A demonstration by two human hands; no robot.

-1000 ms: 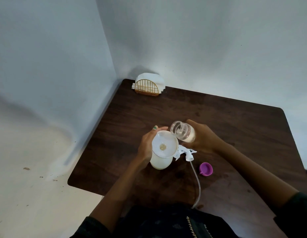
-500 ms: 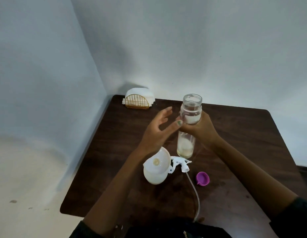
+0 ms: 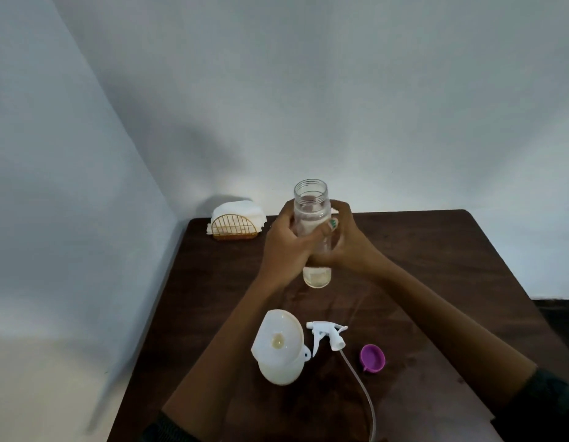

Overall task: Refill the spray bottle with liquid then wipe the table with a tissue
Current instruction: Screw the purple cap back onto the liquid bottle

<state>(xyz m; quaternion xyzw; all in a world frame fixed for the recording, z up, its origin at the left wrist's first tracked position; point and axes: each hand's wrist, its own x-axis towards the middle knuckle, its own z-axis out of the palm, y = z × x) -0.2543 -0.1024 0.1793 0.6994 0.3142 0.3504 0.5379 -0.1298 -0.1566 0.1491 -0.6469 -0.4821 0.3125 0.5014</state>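
A gold wire napkin holder (image 3: 234,229) stands just left of the left hand (image 3: 286,240), beneath pale bluish walls (image 3: 404,90) meeting in a corner. Beige floor (image 3: 37,393) lies farther left, nearer the person.

A single head-worn wide-angle view looks forward and slightly down from close behind the dark brown wooden worktop (image 3: 436,266), whose far corner meets pale walls mid-frame.

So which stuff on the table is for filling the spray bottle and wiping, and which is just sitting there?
For the job:
clear bottle, held by left hand and right hand
white bottle with funnel
spray head with tube
tissues in the wire holder

Just lying there:
purple cap
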